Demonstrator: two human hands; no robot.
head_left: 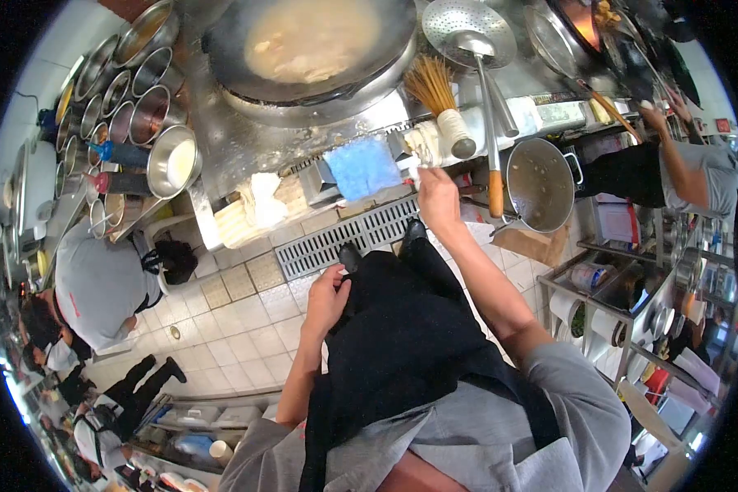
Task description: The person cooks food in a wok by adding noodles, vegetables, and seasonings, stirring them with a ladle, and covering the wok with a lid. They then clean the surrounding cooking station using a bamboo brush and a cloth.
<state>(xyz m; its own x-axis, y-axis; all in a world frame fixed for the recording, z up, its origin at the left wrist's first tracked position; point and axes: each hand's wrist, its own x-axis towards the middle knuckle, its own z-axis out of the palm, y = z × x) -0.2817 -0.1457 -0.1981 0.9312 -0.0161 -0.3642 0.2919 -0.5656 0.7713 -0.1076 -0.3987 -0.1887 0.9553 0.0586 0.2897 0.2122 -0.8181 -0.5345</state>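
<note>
My right hand (439,199) is at the stove's front edge, its fingers closed beside a cream cloth (422,143); what they grip is hidden. Low in front of my black apron (394,328), my left hand (326,298) hangs loosely curled, thumb apart, holding nothing. Ahead of me a large wok (221,49) holds cloudy, steaming liquid with pale pieces (312,41). To its right lie a bamboo wok brush (443,102), a perforated skimmer (467,29) and a wooden-handled ladle (494,164). A blue cloth (362,167) and a white cloth (264,199) lie along the front edge.
A deep metal pot (541,184) stands at right, near a co-worker (697,176) at another wok with flame. Several metal bowls (172,161) and bottles (127,154) line the left. Another person (107,283) bends at left. A floor grate (344,238) runs below the stove.
</note>
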